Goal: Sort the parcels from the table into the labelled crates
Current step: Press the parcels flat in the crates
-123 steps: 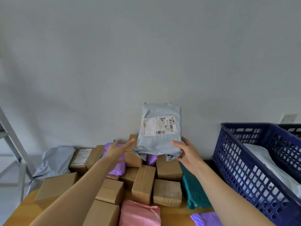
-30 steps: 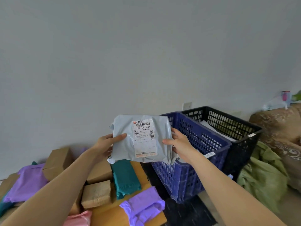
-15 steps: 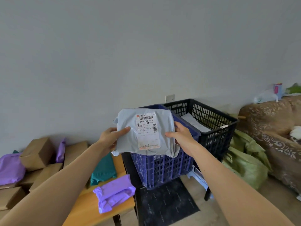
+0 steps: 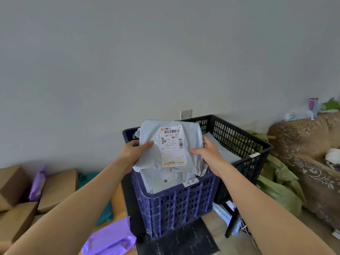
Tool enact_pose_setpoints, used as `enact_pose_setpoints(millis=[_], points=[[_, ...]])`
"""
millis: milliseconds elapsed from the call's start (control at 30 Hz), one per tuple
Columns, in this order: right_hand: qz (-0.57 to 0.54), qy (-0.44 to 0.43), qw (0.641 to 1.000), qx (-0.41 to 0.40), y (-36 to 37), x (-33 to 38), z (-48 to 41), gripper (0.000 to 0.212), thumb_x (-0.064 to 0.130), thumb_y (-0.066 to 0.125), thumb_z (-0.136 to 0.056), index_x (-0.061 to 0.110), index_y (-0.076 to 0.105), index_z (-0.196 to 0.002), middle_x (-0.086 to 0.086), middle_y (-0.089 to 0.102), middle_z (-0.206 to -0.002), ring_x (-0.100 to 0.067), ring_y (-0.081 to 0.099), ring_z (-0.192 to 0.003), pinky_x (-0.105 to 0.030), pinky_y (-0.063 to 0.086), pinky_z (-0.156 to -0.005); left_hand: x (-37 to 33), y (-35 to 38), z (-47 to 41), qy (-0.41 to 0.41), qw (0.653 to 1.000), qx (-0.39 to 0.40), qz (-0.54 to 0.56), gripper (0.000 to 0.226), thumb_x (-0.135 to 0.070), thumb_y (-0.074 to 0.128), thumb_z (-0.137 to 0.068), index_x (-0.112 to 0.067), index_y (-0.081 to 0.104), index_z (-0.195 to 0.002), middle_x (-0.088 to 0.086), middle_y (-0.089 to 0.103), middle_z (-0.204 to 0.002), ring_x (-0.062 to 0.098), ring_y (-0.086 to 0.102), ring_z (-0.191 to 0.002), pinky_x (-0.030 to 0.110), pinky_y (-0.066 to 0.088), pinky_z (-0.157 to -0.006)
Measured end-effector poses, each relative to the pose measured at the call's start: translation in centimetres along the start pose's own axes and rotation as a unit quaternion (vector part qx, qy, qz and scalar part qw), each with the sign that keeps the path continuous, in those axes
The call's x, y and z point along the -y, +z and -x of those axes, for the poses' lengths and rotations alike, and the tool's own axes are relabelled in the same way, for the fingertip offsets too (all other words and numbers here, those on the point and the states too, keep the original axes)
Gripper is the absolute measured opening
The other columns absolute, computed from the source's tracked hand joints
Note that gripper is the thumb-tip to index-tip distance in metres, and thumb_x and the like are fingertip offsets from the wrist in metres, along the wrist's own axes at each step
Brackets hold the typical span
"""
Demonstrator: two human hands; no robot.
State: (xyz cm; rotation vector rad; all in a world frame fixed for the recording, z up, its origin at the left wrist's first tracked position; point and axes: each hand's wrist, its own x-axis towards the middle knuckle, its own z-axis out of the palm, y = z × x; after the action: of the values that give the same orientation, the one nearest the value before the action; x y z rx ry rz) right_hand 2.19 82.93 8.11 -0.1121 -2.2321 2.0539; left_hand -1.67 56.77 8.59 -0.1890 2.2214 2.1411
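The left grip (image 4: 135,153) and the right grip (image 4: 207,153) hold a pale grey parcel (image 4: 150,132) between them, each pinching one side edge, thumb on the front face and fingers curled behind. The parcel stands nearly upright with its white shipping label (image 4: 173,146) facing the camera, between the two thumbs. Directly below both grips is the blue crate (image 4: 176,205), and the parcel's crumpled lower edge hangs at about the crate's rim. Another grey bag (image 4: 161,179) lies inside this crate beneath the held parcel, and a handwritten tag (image 4: 191,182) is stuck to the near rim just under the right grip. Behind and to the outer side of the right grip stands the black crate (image 4: 237,138), touching the blue one, with a pale parcel inside and its own tag (image 4: 254,154) on the rim. Below and outward of the left grip is the tabletop (image 4: 117,199), carrying cardboard boxes (image 4: 57,188), a teal mailer (image 4: 104,216) and a purple mailer (image 4: 110,238).
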Motion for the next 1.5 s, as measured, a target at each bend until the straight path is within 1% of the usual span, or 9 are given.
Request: enact_pose_setpoints(millis=[200, 367, 633, 833, 967, 1133, 1267, 1333, 1500], points=[[0.041, 0.020, 0.999, 0.008, 0.5, -1.7, -7.2, 0.048, 0.010, 0.073, -0.080, 0.033, 0.050, -0.114, 0.013, 0.065, -0.103, -0.005, 0.065, -0.093, -0.020, 0.049, -0.066, 1.2, 2.0, -7.2, -0.021, 0.999, -0.020, -0.035, 0.041, -0.032, 0.080, -0.076, -0.005, 0.066, -0.102, 0.012, 0.067, -0.106, 0.030, 0.065, -0.099, 0.045, 0.054, -0.090], [0.046, 0.053, 0.998, 0.001, 1.6, -3.9, -12.2, 0.055, 0.009, 0.069, -0.081, 0.019, 0.049, -0.132, 0.000, 0.063, -0.118, -0.017, 0.060, -0.106, -0.031, 0.048, -0.083, 2.8, 2.9, -12.1, -0.059, 0.996, -0.040, -0.053, 0.023, -0.029, 0.077, -0.080, -0.013, 0.061, -0.086, 0.007, 0.065, -0.101, 0.027, 0.062, -0.098, 0.044, 0.053, -0.091], [0.092, 0.077, 0.993, 0.005, 3.3, -6.3, -18.4, 0.059, 0.002, 0.067, -0.081, 0.013, 0.044, -0.134, -0.001, 0.057, -0.118, -0.016, 0.054, -0.105, -0.023, 0.044, -0.075, 5.9, 4.3, -17.4, -0.118, 0.989, -0.076, -0.050, 0.038, -0.027, 0.074, -0.082, -0.005, 0.057, -0.109, 0.003, 0.059, -0.090, 0.026, 0.058, -0.091, 0.036, 0.049, -0.073], [0.129, 0.088, 0.987, 0.047, 5.2, -9.1, -22.9, 0.055, -0.003, 0.065, -0.080, 0.012, 0.045, -0.128, 0.000, 0.056, -0.111, -0.018, 0.052, -0.108, -0.028, 0.044, -0.084, 8.3, 4.8, -20.7, -0.156, 0.977, -0.135, -0.061, 0.042, -0.025, 0.070, -0.084, -0.004, 0.054, -0.117, 0.000, 0.053, -0.081, 0.022, 0.054, -0.078, 0.035, 0.045, -0.067], [0.147, 0.084, 0.983, 0.078, 6.2, -11.0, -26.1, 0.050, -0.006, 0.062, -0.076, 0.006, 0.054, -0.124, -0.008, 0.062, -0.113, -0.022, 0.058, -0.110, -0.038, 0.051, -0.091, 9.6, 5.0, -22.7, -0.180, 0.969, -0.162, -0.057, 0.049, -0.022, 0.068, -0.086, -0.010, 0.049, -0.129, -0.003, 0.050, -0.080, 0.016, 0.049, -0.068, 0.028, 0.039, -0.050], [0.164, 0.107, 0.976, 0.092, 7.2, -13.7, -30.6, 0.057, -0.005, 0.058, -0.076, 0.009, 0.043, -0.130, -0.002, 0.057, -0.114, -0.018, 0.054, -0.109, -0.032, 0.047, -0.086, 10.8, 5.4, -26.1, -0.215, 0.959, -0.163, -0.080, 0.040, -0.014, 0.066, -0.085, -0.001, 0.054, -0.121, 0.012, 0.062, -0.106, 0.026, 0.055, -0.088, 0.036, 0.048, -0.076], [0.175, 0.135, 0.972, 0.084, 7.4, -15.4, -32.7, 0.062, 0.001, 0.059, -0.079, 0.017, 0.036, -0.134, 0.011, 0.050, -0.102, -0.006, 0.050, -0.094, -0.021, 0.040, -0.070, 11.6, 5.8, -27.8, -0.231, 0.956, -0.153, -0.100, 0.039, -0.011, 0.064, -0.085, -0.004, 0.053, -0.122, 0.008, 0.056, -0.099, 0.027, 0.054, -0.091, 0.036, 0.047, -0.076], [0.182, 0.148, 0.969, 0.077, 7.4, -16.4, -33.6, 0.061, 0.004, 0.058, -0.081, 0.020, 0.034, -0.135, 0.012, 0.048, -0.099, -0.008, 0.048, -0.092, -0.024, 0.039, -0.074, 12.1, 6.2, -28.6, -0.241, 0.952, -0.154, -0.107, 0.039, -0.010, 0.064, -0.084, -0.005, 0.053, -0.122, 0.008, 0.055, -0.097, 0.028, 0.054, -0.092, 0.038, 0.050, -0.079], [0.189, 0.143, 0.969, 0.068, 7.6, -17.9, -34.9, 0.066, 0.004, 0.056, -0.085, 0.021, 0.030, -0.142, -0.002, 0.053, -0.125, -0.016, 0.051, -0.103, -0.031, 0.045, -0.082, 13.3, 6.9, -29.8, -0.253, 0.950, -0.161, -0.091, 0.042, -0.011, 0.065, -0.084, -0.007, 0.055, -0.125, 0.007, 0.058, -0.100, 0.029, 0.056, -0.095, 0.038, 0.051, -0.085]])
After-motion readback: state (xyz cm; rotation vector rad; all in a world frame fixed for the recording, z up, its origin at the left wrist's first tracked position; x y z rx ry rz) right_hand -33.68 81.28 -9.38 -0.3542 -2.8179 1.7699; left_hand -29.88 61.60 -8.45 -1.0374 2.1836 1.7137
